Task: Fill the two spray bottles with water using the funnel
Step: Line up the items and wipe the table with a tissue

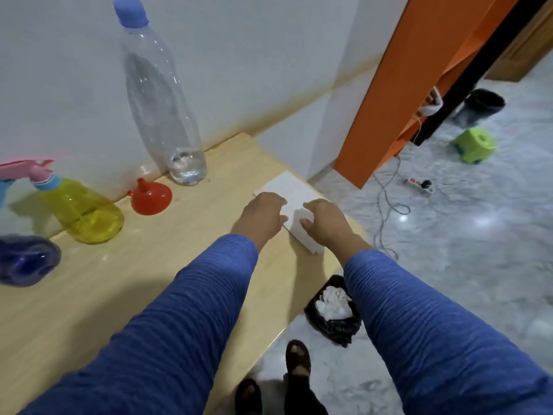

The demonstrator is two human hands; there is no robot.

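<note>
A yellow spray bottle (86, 215) with a pink trigger head stands at the left of the wooden table (125, 283). A blue spray bottle (25, 260) is at the left edge, partly cut off. The red funnel (150, 197) rests mouth-down near the wall. Behind it stands a tall clear water bottle (161, 97) with a blue cap and a little water at the bottom. My left hand (261, 217) and my right hand (324, 221) both rest on a white stack of paper tissues (291, 194) at the table's right end, fingers curled on it.
A black bin bag (336, 320) with white scraps sits on the floor below the table's right edge. An orange panel (404, 91) leans at the right. On the marble floor lie a green stool (474, 145), a power strip (420, 187) and cables. My sandalled feet (296, 363) are below.
</note>
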